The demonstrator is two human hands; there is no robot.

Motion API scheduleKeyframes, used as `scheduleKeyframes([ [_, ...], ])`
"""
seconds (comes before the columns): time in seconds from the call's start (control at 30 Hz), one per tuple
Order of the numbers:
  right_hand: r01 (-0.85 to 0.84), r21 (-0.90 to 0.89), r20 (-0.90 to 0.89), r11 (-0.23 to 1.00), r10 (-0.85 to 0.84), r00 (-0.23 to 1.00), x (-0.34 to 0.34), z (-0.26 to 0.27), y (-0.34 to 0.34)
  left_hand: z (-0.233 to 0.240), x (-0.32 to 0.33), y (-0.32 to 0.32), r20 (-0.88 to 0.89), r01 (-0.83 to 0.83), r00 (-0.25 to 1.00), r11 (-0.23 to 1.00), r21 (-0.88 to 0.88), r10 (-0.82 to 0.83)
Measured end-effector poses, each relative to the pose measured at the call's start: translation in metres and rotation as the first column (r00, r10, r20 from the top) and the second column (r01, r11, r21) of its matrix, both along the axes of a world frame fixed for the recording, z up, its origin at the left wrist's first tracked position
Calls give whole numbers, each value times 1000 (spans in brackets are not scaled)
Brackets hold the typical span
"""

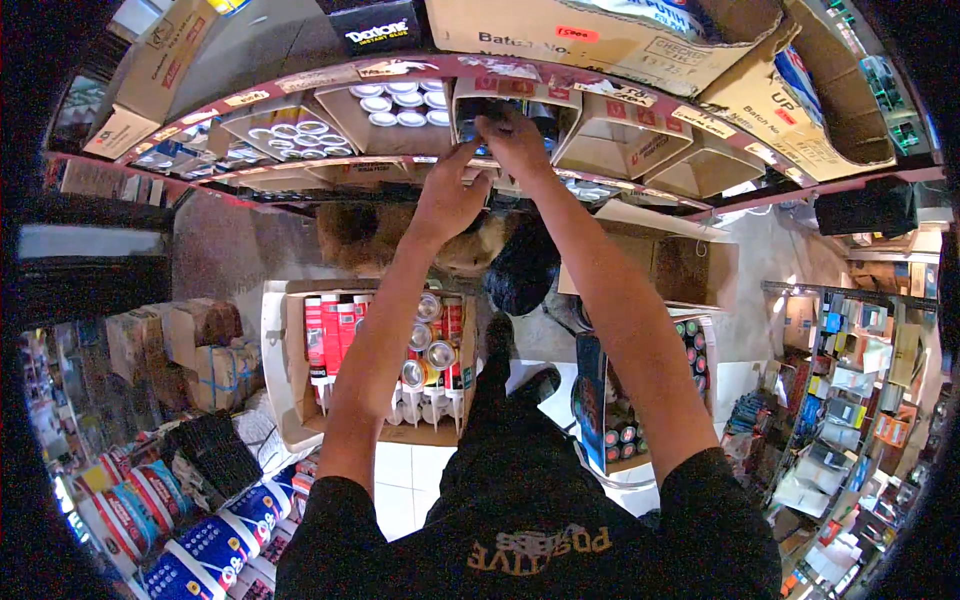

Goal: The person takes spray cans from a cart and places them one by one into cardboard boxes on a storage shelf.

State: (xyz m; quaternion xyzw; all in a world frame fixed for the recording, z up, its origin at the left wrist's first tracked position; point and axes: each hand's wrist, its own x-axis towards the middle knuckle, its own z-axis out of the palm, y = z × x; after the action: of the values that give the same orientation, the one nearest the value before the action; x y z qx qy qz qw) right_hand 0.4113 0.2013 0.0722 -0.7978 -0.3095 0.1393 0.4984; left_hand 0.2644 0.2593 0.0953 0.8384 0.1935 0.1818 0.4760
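Observation:
Both hands are up at the shelf ahead. My right hand (511,139) reaches into the mouth of an open cardboard box (566,94), close to dark cylindrical containers (541,120) inside it. My left hand (452,191) is just below and to the left, its fingertips nearly meeting the right hand at the shelf's lower edge. Whether either hand holds something small cannot be told. Left of this box, another cardboard box (351,112) holds several white-capped tubes (405,99). Empty-looking cardboard boxes (622,142) stand to the right.
A carton (292,360) of sealant cartridges (330,330) and round cans (427,337) stands low on the left. Another box (626,461) of spray cans (624,436) is low on the right. Large cartons (600,52) rest on the upper shelf. Blue paint pails (210,551) stand lower left.

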Motion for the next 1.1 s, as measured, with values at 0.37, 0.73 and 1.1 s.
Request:
scheduleKeyframes([
  [0.37,-151,-298,242,943,227,943,28,3,7,-5,16,6,60,-55,997,997,54,52],
  [0.73,48,-13,260,999,-43,965,7,1,15,-8,20,19,3,-62,998,985,163,63],
  [1.1,-20,-3,144,1000,20,989,-4,14,-9,3,14,13,63,-124,991,975,183,115],
])
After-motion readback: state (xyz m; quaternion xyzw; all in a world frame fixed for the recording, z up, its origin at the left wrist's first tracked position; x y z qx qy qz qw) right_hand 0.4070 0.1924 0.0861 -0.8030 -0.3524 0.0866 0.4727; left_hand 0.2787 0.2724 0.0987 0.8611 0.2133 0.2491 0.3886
